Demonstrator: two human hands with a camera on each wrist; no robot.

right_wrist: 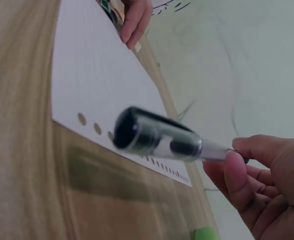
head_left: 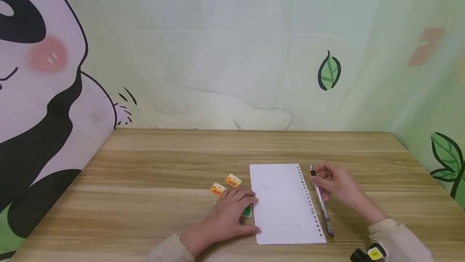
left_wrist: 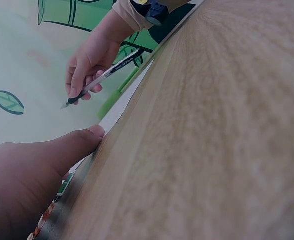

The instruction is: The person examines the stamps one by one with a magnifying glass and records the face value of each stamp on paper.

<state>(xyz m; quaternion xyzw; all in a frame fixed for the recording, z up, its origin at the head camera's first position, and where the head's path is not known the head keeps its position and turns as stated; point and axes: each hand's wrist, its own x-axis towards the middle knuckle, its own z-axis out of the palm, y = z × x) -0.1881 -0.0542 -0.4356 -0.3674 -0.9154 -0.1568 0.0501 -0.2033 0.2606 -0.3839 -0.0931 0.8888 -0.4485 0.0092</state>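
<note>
— Black wrist gadget with a yellow label (head_left: 375,251) sat closest up, by the right cream fabric sleeve (head_left: 403,241). What else was laid out?

— One brown wood-grain table (head_left: 145,213), biggest by far. On it, one white lined paper sheet with a row of punched holes (head_left: 283,209). Thin and floppy, easy to crease imo, so flat along the margins was the way to handle it.

— And the hands?

— Two. Left hand (head_left: 229,213) was relaxed, gripping nothing, fingertips resting on the sheet's left edge. Right hand (head_left: 338,183) pinched one slim clear plastic pen with a dark grip (head_left: 321,203) near its tip, just right of the sheet and seemingly lifted off the table.

— How'd that pen look to handle?

— Light and stiff, probably a bit slick on the barrel. I'd have said grab the dark grip, pretty much as it was.

— Anything smaller?

— Two little orange-and-white rectangular cards (head_left: 233,180) (head_left: 218,189) beyond the left hand, plus one green piece (head_left: 246,211) peeking from under it. Couldn't tell if more hid there.
</note>
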